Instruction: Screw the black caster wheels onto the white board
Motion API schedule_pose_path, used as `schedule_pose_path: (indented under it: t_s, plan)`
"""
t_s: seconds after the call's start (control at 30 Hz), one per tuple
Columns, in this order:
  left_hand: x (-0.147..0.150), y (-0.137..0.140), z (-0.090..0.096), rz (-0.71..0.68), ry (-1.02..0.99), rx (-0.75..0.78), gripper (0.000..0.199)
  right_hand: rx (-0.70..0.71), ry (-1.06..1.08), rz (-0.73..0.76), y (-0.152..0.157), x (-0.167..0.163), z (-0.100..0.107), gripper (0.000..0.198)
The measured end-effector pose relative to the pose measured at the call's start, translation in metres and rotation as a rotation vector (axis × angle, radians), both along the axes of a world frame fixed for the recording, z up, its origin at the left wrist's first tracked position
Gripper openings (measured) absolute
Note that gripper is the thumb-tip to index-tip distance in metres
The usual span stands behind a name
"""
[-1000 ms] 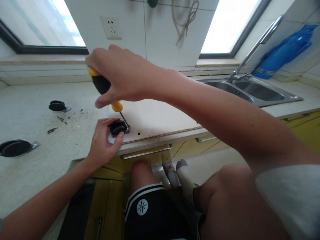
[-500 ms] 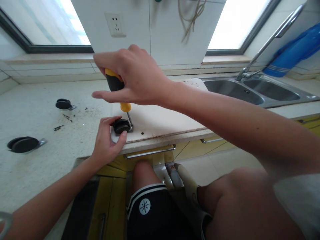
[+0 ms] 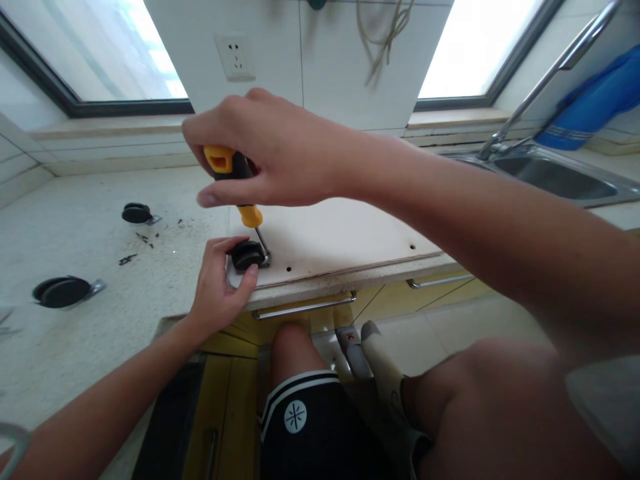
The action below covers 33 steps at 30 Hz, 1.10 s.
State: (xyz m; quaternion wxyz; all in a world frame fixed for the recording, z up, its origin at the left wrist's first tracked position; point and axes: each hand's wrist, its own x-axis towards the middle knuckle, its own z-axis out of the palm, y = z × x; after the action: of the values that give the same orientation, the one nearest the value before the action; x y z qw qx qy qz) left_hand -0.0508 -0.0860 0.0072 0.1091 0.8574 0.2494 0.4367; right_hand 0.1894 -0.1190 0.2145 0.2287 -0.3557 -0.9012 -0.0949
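Note:
My right hand (image 3: 265,150) grips a screwdriver (image 3: 250,215) with a yellow and black handle, its shaft slanting down to the metal plate of a black caster wheel (image 3: 247,255). Fingers and thumb of my left hand (image 3: 223,283) pinch that caster from both sides, at the near left corner of a white board (image 3: 340,233). The screw under the driver's tip is too small to make out. Two dark holes show along the board's near edge.
Two more casters, one farther back (image 3: 137,213) and one nearer (image 3: 63,291), lie on the speckled countertop (image 3: 155,287) at left, with small dark screws (image 3: 127,259) and debris. A steel sink (image 3: 555,175) and tap stand at right. Drawer handles (image 3: 305,306) jut out below the counter edge.
My right hand has turned a little on the screwdriver, so its handle sits at a different angle. My left hand keeps hold of the caster. The whole view has shifted slightly.

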Motion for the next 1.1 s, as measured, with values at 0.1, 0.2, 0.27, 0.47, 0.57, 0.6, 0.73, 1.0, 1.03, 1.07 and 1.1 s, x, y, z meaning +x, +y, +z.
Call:
schedule_pose_path:
  t_s: [0.1, 0.2, 0.27, 0.47, 0.57, 0.6, 0.73, 1.0, 1.03, 1.07, 1.1]
  plan:
    - [0.000, 0.000, 0.000, -0.004, -0.005, -0.002, 0.043, -0.083, -0.081, 0.075, -0.004, -0.002, 0.009, 0.021]
    - [0.001, 0.000, 0.000, -0.004, -0.013, -0.018, 0.041, -0.021, -0.076, -0.033, -0.009, -0.010, 0.005, 0.040]
    - [0.001, 0.000, -0.001, 0.003, -0.022, -0.038, 0.040, 0.017, -0.072, -0.153, -0.013, -0.016, 0.001, 0.048]
    - [0.001, 0.000, 0.000, 0.004, -0.028, -0.057, 0.035, -0.025, -0.148, 0.030, -0.017, -0.019, 0.005, 0.021]
    - [0.001, -0.001, 0.001, 0.010, -0.025, -0.066, 0.033, 0.035, -0.080, -0.117, -0.015, -0.019, 0.003, 0.027]
    - [0.001, -0.002, 0.001, 0.014, -0.025, -0.072, 0.033, 0.054, -0.059, -0.198, -0.014, -0.018, 0.002, 0.034]
    - [0.001, -0.003, 0.001, 0.017, -0.020, -0.102, 0.034, -0.008, -0.066, -0.129, -0.008, -0.008, 0.007, 0.038]
    - [0.001, -0.004, 0.001, 0.015, -0.018, -0.106, 0.036, 0.033, 0.039, -0.127, 0.003, -0.011, -0.008, 0.038]
    - [0.001, -0.003, 0.001, 0.016, -0.018, -0.100, 0.035, 0.032, 0.031, -0.153, 0.003, -0.015, -0.009, 0.039]
    - [0.001, -0.004, 0.001, 0.017, -0.019, -0.094, 0.035, 0.026, 0.019, -0.164, 0.002, -0.019, -0.010, 0.039]
    - [0.001, -0.004, 0.001, 0.017, -0.020, -0.089, 0.035, 0.021, 0.010, -0.164, 0.002, -0.022, -0.010, 0.038]
